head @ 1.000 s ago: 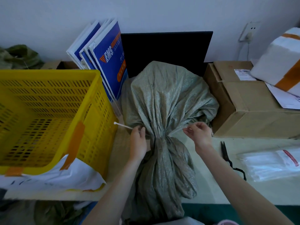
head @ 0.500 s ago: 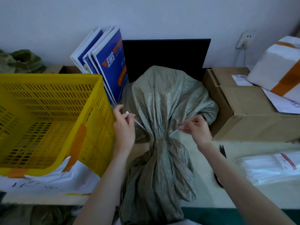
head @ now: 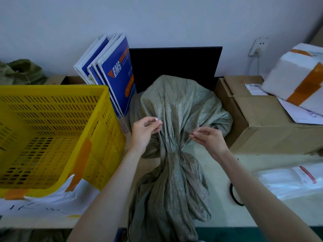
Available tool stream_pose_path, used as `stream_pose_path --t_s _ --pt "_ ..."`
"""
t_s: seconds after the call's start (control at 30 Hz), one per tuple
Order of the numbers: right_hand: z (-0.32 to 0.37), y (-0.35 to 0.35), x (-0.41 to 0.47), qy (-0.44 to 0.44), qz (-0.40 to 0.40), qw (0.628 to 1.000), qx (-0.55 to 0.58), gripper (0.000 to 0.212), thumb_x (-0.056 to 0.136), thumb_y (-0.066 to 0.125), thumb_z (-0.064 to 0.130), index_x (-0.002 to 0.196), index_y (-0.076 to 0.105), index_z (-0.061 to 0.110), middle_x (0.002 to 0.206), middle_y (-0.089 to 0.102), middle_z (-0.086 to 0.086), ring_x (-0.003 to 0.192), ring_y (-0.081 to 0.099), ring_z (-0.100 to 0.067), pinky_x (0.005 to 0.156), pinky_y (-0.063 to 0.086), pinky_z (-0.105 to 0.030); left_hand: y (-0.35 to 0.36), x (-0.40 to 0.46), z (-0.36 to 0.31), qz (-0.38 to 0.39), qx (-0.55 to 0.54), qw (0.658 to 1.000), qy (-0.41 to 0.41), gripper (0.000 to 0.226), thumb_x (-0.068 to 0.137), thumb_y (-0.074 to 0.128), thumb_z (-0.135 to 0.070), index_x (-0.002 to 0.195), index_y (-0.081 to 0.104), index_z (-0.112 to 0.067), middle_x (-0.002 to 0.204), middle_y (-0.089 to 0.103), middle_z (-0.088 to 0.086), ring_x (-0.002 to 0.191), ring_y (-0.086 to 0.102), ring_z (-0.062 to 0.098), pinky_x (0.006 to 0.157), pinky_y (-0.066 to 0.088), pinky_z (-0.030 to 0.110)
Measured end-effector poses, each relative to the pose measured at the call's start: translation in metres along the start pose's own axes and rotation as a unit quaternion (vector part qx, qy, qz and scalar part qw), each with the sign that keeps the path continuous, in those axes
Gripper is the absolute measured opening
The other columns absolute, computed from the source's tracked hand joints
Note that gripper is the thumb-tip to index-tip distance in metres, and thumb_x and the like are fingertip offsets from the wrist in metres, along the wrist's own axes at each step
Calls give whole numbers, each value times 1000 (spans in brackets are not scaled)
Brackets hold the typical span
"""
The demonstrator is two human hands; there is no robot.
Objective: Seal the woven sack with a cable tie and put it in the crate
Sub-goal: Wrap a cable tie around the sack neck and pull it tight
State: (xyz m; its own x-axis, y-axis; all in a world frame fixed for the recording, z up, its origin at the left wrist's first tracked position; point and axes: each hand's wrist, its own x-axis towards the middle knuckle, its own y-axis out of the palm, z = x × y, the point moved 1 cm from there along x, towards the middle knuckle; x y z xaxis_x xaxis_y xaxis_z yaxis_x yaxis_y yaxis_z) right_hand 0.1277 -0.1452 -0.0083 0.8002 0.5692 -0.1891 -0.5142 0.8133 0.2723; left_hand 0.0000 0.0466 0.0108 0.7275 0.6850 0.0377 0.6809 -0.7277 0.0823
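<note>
While the yellow crate waits empty at left, the left hand and right hand each pinch a cable tie end around the woven sack neck mid-counter, so threading and cinching look next.

Left hand brought cable tie end over sack.

sack: grey-green woven sack is lying on the table, neck bunched.
tie: thin white cable tie is looping the neck.
crate: yellow slotted crate is sitting left of it.
</note>
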Motion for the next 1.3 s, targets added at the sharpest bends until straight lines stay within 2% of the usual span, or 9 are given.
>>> stream_pose_path --t_s 0.1,0.23,0.37,0.43,0.5,0.6,0.7,0.9,1.3 --pt "-2 5 4 -27 40 999 -5 13 84 60 -5 80 66 6 67 65 -4 51 62 -13 55 55 -23 1 7 1 46 -15 998 -32 13 87 61 1 96 69 -4 86 72 8 77 71 13 71 57 19" --pt "-7 22 6 -39 89 995 14 15 74 66 12 83 78 15 60 60 -2 46 51 -12 50 44 -21 4 11 1 91 7 995 -47 16 90 57 1 100 68 -3 82 71 1 73 66 6 70 54 17" --pt "-2 33 16 -39 120 992 -8 24 87 55 -6 97 71 8 63 59 -2 48 48 -12 50 40 -21 7 13 0 136 55 987 -70 17 92 56 -6 93 71 -15 77 67 -5 74 55 7 69 43 21" --pt "2 37 19 -39 135 990 -28 16 88 54 -8 89 62 5 62 63 -3 46 50 -11 48 42 -20 8 14 0 144 68 984 -82 18 92 58 -7 88 71 -20 74 67 -6 72 53 8 68 40 21" --pt "5 39 22 -40 147 987 -48 15 87 57 -7 80 57 5 62 64 -4 45 50 -10 47 43 -19 8 16 -1 146 49 982 -107 12 90 60 -6 85 64 -16 70 67 -5 70 53 9 66 39 23" --pt "7 40 24 -35 166 983 -75 16 87 57 -7 76 59 4 63 64 -4 46 50 -9 48 43 -19 10 18 -4 156 13 978 -136 21 89 59 -2 80 45 -14 62 67 -4 69 53 12 62 35 24" --pt "9 41 26 -27 173 980 -90 14 87 57 -7 78 59 3 63 63 -4 45 50 -9 46 41 -18 11 20 -5 166 26 976 -137 29 90 58 0 76 38 -16 58 67 -5 72 51 15 60 35 24" --pt "10 42 27 -33 183 975 -123 10 86 60 -5 79 60 2 64 62 -7 44 49 -9 45 39 -18 13 21 -3 181 44 972 -140 34 89 61 -2 73 35 -17 60 68 -3 73 56 13 59 35 24" --pt "6 44 26 -26 196 977 -79 15 87 57 -7 77 59 4 60 62 -2 44 48 -8 47 36 -19 12 24 -3 207 28 966 -155 36 90 59 0 71 34 -19 65 68 0 70 55 13 64 35 28"
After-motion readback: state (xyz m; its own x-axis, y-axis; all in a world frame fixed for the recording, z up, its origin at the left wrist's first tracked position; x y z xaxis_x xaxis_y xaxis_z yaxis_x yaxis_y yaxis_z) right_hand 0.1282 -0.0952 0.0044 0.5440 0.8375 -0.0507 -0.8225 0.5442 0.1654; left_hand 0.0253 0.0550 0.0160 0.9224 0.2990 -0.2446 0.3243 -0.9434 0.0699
